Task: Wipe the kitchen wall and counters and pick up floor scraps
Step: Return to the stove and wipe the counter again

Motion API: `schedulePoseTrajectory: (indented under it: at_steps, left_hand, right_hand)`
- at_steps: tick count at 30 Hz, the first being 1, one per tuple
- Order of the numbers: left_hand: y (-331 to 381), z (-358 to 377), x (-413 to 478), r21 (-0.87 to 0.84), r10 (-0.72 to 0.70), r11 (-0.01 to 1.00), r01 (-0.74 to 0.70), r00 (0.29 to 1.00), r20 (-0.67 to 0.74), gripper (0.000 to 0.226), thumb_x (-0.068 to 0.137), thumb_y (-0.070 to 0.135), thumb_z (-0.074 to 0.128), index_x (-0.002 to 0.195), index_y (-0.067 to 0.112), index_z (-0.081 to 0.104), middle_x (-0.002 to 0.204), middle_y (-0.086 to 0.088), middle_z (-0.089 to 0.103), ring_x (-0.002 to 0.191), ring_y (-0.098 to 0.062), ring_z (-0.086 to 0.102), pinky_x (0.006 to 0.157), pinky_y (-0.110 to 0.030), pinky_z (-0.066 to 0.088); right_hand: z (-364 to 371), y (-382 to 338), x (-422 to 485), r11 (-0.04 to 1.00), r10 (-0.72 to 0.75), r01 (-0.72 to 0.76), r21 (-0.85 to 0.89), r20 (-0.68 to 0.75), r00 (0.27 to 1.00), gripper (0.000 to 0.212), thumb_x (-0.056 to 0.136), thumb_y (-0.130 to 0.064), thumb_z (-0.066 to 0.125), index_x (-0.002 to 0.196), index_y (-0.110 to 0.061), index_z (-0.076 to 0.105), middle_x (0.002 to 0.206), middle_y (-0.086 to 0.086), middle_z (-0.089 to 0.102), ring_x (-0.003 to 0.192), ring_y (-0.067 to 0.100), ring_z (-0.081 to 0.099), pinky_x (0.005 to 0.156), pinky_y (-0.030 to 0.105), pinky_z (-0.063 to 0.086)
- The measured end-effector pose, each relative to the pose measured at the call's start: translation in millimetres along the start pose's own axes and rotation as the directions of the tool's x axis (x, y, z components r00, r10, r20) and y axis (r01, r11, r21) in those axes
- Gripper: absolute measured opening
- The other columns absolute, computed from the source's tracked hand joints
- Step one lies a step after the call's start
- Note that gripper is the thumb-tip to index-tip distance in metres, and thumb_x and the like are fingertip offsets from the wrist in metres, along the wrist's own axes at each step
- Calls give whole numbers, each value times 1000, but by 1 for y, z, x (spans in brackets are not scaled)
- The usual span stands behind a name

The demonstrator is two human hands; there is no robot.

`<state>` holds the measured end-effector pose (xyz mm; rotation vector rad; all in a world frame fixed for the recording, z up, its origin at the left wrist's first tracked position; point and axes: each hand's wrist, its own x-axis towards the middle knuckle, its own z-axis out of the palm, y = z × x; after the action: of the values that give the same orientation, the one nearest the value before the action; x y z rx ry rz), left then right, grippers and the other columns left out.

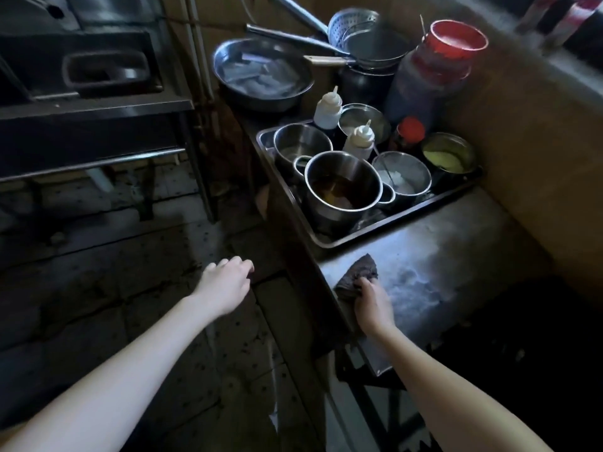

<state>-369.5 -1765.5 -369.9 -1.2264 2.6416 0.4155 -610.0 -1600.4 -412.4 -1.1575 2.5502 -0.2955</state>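
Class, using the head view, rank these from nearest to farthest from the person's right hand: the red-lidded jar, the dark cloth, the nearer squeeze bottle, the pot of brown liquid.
1. dark cloth: gripped by the right hand on the counter.
2. pot of brown liquid: front of the tray.
3. nearer squeeze bottle: mid-tray, behind the pot.
4. red-lidded jar: far back, beyond the tray.

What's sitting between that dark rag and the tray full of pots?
Nothing: the head view shows only bare steel counter between the rag and the tray.
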Motion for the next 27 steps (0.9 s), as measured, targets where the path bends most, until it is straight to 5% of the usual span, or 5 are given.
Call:
schedulePoseTrajectory:
  at_steps: [11, 27]
  left_hand:
    - [-117, -43, 26, -26, -110, 994, 109, 994, -26, 27, 96, 26, 41, 121, 22, 51, 121, -3, 54, 116, -25, 49, 93, -38, 39]
    - [-287, -105, 12, -86, -482, 876, 474, 866, -136, 24, 95, 27, 43, 116, 26, 53, 121, -1, 54, 114, -23, 51, 93, -37, 38]
  right_hand:
    - [33, -132, 22, 974, -212, 204, 101, 70, 975, 29, 82, -5, 54, 107, -12, 65, 103, 8, 59, 95, 30, 59, 79, 34, 44]
    - [51, -396, 134, 742, -651, 622, 250, 48, 758, 35, 79, -8, 59, 112, -17, 65, 106, 1, 57, 96, 23, 59, 77, 30, 47]
